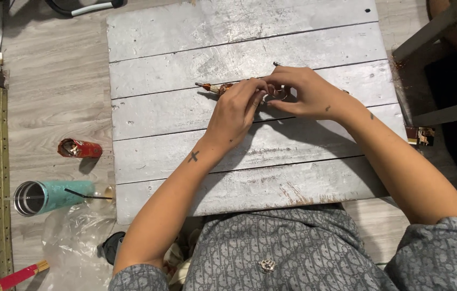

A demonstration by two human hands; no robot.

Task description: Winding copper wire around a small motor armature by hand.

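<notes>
Grey plank surface point(185, 32) on wood floor; near its middle, left hand point(237, 110) and right hand point(309, 94) pinched together on thin wrapped stick point(212, 87). Teal tumbler point(45, 196) lying beyond left edge.

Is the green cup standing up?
No, the teal cup lies on its side on the floor left of the grey board, its open mouth facing left.

Grey plank board point(185, 183): open surface far, near and left of the hands. On the floor left of it, a red can point(80, 149) and teal tumbler point(50, 196). Wooden stool point(438, 64) crowds the right edge.
</notes>
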